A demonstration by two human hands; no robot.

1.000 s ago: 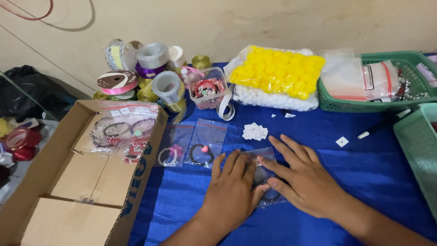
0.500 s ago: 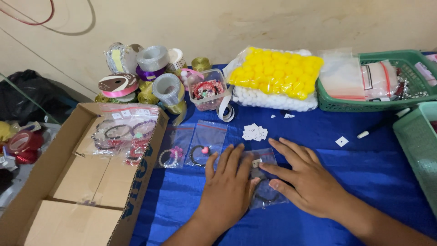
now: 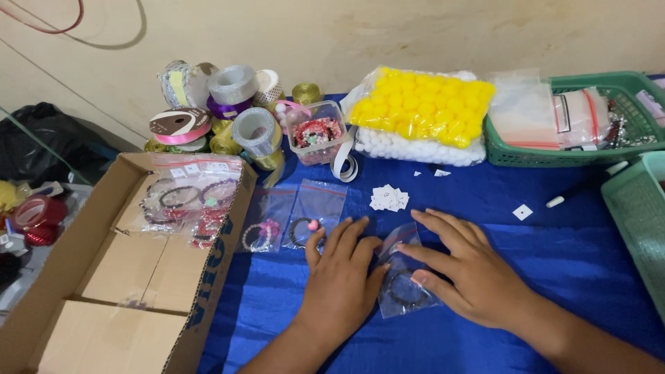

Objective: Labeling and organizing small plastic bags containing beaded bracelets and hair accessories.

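My counter is covered in blue cloth and runs up to a beige wall beyond my fingertips. Its left edge drops away just past my left hand, where an open cardboard box stands against it, with bagged bracelets lying on its flap. Further left, off the counter, is a black bag and some red things I cannot make out.

Ahead of my right hand lies a pack of yellow and white balls, and to its right a green basket with clear bags in it. A second, paler basket closes off the right edge. Ahead of my left hand is a heap of ribbon rolls and a small clear tub of beads.

The open cloth is to the right of my right hand, up to the pale basket, and just ahead of my fingers.

My left hand lies flat, fingers spread, its thumb on the edge of a small clear bag with a dark bracelet inside. My right hand lies flat too, fingers pressing the same bag down on the cloth. The bag sits between both hands, touching them.

Just left of my left fingers lie two more bags with bracelets. Ahead sit small white tags, and a single tag lies right of them.
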